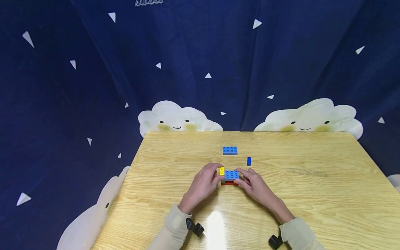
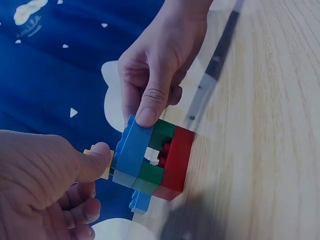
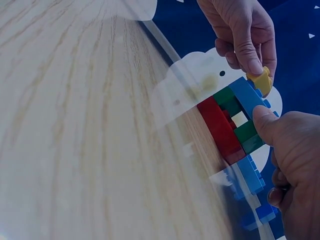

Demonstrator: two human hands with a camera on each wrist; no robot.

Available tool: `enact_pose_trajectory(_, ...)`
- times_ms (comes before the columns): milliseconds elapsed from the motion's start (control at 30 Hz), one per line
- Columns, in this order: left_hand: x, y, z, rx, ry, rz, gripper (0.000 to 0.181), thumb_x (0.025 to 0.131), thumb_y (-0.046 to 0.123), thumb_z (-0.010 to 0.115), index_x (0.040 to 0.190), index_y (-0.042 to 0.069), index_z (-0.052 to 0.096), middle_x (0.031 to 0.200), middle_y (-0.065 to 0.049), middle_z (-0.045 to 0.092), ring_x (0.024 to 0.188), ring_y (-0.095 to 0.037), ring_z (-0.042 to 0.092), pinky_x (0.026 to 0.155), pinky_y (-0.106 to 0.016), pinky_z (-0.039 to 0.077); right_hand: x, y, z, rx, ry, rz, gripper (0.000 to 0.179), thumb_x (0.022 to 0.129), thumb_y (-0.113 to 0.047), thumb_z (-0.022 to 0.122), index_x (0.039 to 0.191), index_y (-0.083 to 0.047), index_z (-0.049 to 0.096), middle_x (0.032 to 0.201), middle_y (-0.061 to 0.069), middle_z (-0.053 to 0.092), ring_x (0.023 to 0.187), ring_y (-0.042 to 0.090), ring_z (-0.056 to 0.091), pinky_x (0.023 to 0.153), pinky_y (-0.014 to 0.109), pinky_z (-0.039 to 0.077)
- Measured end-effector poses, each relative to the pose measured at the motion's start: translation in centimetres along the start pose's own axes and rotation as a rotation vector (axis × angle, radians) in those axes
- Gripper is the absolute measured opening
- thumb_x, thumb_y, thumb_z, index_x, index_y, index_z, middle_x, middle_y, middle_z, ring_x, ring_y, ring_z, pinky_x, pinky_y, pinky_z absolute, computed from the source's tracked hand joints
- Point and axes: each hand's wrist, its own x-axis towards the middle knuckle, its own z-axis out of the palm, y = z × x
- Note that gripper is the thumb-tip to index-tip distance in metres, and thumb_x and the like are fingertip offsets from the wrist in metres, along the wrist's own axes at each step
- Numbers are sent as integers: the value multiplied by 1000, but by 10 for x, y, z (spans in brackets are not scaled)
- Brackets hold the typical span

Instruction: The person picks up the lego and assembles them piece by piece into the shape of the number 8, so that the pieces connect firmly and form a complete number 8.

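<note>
A small stack of bricks stands on the table: a red brick at the bottom, a green brick at each end above it, and a blue brick bridging them. A gap shows between the green ones. My left hand pinches a yellow brick between thumb and fingers at the left end of the blue brick's studded top; whether it is pressed fully down I cannot tell. With thumb and fingers, my right hand grips the right end of the stack at the blue brick.
Behind the stack lies another blue brick with studs up. A smaller dark blue brick lies to its right. The wooden table ends at a dark blue curtain with white clouds and triangles.
</note>
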Motion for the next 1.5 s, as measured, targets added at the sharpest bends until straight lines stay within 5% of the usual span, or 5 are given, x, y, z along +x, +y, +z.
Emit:
enact_pose_trajectory(900, 7, 2, 5, 137, 63, 50, 37, 89, 19, 84, 122, 7, 74, 98, -1, 68, 76, -9, 53, 63, -21, 45, 2, 3, 1, -1, 28, -38, 38, 96, -17, 76, 131, -2, 70, 68, -10, 39, 63, 4, 33, 56, 23, 31)
enact_pose_trajectory(1500, 8, 3, 8, 144, 77, 27, 35, 87, 17, 85, 119, 7, 75, 94, 0, 68, 75, -9, 54, 62, -21, 46, 2, 5, 5, -4, 54, -68, 38, 95, -15, 77, 130, -1, 70, 67, -11, 38, 62, 3, 32, 56, 23, 32)
